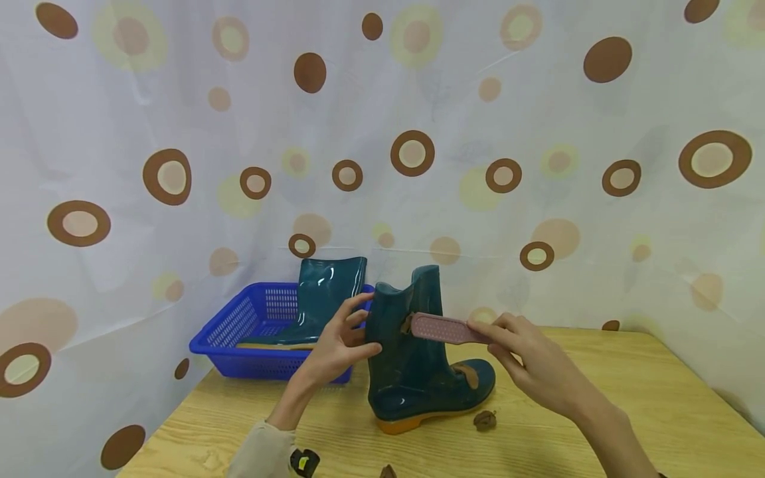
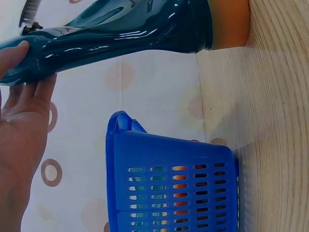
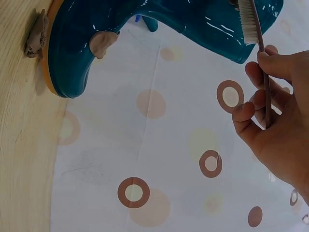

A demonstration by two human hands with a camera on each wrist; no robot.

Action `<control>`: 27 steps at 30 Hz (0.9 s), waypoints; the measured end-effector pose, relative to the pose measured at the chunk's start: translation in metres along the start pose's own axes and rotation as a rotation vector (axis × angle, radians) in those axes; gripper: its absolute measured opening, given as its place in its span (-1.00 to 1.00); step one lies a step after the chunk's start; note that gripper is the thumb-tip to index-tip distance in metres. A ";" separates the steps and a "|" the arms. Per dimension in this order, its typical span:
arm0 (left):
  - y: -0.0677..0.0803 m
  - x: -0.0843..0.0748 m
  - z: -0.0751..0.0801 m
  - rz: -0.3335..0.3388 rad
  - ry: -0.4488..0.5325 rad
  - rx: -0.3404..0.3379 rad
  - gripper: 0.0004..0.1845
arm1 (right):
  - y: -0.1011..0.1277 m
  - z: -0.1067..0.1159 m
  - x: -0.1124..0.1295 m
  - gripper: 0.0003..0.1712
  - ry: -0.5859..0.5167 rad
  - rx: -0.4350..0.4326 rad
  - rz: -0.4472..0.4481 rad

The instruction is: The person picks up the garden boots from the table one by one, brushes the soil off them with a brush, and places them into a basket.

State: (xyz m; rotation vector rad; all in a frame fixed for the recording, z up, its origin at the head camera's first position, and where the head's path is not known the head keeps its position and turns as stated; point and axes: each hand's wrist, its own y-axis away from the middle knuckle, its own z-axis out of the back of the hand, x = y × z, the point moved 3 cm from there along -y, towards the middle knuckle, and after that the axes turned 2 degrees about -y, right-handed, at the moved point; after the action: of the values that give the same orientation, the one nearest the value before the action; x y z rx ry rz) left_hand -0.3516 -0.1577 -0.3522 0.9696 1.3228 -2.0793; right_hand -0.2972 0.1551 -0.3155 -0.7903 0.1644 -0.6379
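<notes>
A dark green rubber boot point(image 1: 412, 375) with an orange sole stands upright on the table. My left hand point(image 1: 336, 345) holds its shaft near the top, thumb on the near side and fingers round the back. In my right hand point(image 1: 532, 362) is a pink scrubbing brush point(image 1: 447, 329), pinched by its handle. The brush's white bristles point(image 3: 248, 21) face the upper shaft, at a brown mud-like clump point(image 1: 407, 323). Another brown patch point(image 3: 103, 44) sticks to the top of the foot. Whether the bristles press on the clump is hard to tell.
Left of the boot stands a blue perforated basket point(image 1: 257, 364) with a second green boot point(image 1: 327, 292) in it. A brown lump point(image 1: 485, 420) lies on the wooden table point(image 1: 574, 438) by the toe, and another point(image 1: 388, 471) at the front edge of view. A patterned curtain point(image 1: 454, 86) hangs behind.
</notes>
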 end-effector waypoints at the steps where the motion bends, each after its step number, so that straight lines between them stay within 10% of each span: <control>1: 0.000 0.000 0.000 0.001 -0.001 0.000 -0.14 | 0.000 0.000 0.000 -0.45 -0.001 0.008 -0.002; 27: 0.002 -0.004 -0.003 0.013 0.031 0.052 -0.12 | -0.003 0.000 0.008 -0.43 -0.067 -0.002 0.016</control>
State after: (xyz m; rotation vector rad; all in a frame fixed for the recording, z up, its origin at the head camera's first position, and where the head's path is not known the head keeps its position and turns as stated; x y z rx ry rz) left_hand -0.3474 -0.1559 -0.3509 1.0333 1.2800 -2.1064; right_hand -0.2925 0.1491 -0.3122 -0.8109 0.1108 -0.5954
